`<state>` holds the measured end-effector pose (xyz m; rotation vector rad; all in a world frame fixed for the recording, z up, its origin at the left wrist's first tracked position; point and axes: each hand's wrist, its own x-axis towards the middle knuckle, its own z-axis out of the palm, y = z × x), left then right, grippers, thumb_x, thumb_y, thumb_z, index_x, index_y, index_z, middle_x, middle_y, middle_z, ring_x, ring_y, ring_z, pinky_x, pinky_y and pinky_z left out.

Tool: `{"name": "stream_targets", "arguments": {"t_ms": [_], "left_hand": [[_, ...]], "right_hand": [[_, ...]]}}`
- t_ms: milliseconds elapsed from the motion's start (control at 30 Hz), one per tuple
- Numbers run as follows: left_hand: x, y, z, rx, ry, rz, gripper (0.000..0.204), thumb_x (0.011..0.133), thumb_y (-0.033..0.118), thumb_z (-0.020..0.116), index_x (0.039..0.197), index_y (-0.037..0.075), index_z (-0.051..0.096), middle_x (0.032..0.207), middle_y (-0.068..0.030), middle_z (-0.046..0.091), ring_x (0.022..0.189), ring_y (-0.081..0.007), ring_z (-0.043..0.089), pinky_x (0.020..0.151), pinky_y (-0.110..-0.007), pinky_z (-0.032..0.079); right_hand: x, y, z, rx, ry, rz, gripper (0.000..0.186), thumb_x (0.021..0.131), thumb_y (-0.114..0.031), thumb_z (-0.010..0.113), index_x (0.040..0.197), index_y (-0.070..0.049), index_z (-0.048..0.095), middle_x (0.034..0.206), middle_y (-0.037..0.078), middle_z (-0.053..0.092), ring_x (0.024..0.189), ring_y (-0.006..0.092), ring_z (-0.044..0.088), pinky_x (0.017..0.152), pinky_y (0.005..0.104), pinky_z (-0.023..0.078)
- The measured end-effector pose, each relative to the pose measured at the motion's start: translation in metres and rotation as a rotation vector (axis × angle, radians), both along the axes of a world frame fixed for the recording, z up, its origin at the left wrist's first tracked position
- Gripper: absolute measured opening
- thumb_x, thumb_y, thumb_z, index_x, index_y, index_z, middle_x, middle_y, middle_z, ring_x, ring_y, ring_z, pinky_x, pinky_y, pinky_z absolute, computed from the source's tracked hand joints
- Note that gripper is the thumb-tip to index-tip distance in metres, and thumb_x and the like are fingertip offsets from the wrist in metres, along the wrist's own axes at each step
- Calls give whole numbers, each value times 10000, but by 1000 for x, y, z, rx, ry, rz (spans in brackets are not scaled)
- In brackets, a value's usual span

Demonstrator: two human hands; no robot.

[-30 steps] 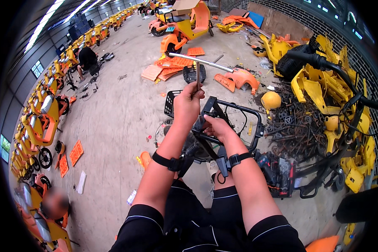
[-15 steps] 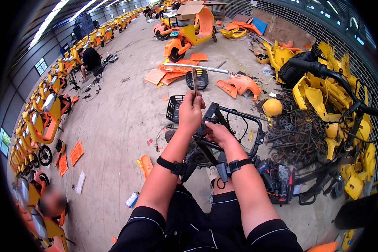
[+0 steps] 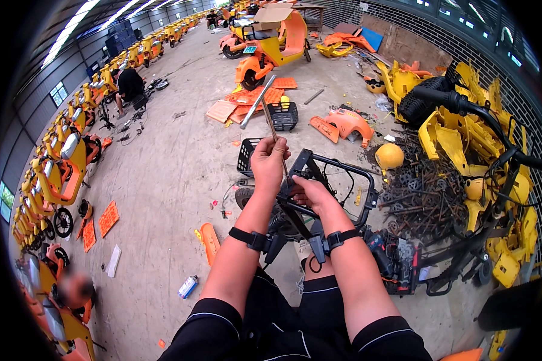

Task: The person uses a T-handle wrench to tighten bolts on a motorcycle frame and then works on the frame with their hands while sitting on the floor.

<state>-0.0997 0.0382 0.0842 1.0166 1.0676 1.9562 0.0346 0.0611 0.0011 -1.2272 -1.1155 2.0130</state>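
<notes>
My left hand [image 3: 268, 163] is closed round the shaft of a metal T-handle wrench [image 3: 258, 101], whose long crossbar slants above the fist. The shaft runs down to a black metal scooter frame [image 3: 342, 163] in front of my knees. My right hand [image 3: 311, 194] is at the frame's upper joint, close to the wrench's lower end. Its fingers are curled in; what they grip is hidden between the hand and the frame. A black basket [image 3: 246, 157] lies just beyond my left hand.
A heap of dark metal parts [image 3: 424, 195] and yellow body panels [image 3: 445, 141] are piled at right. Near my right forearm lies a red-and-black tool case [image 3: 397, 262]. Orange panels [image 3: 247, 102] and a scooter [image 3: 277, 45] stand ahead. A co-worker [image 3: 129, 87] crouches far left.
The wrench's crossbar has swung from nearly level to a steep slant, its far end now up at the right. My left hand has shifted slightly left and down; my right hand stays at the frame.
</notes>
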Motion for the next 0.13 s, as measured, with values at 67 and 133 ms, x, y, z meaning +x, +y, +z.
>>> {"name": "stream_targets", "arguments": {"t_ms": [67,133], "left_hand": [[4,4,-6,13,9,17,215,974,202,651,1040,1,616,803,-40,643,699,-110,618,632,-259,509],[0,8,-15,73,-45,-45,236,985,192,628,1121,6,577,828,-62,663,699,-133,634,654,-263,512]], "right_hand": [[2,1,-3,5,4,3,376,956,-415,606,943,-54,711,878,39,705,676,124,564,654,279,462],[-1,2,-5,9,16,20,391,953,-428,605,942,-52,711,870,42,704,682,131,566,661,287,463]]}}
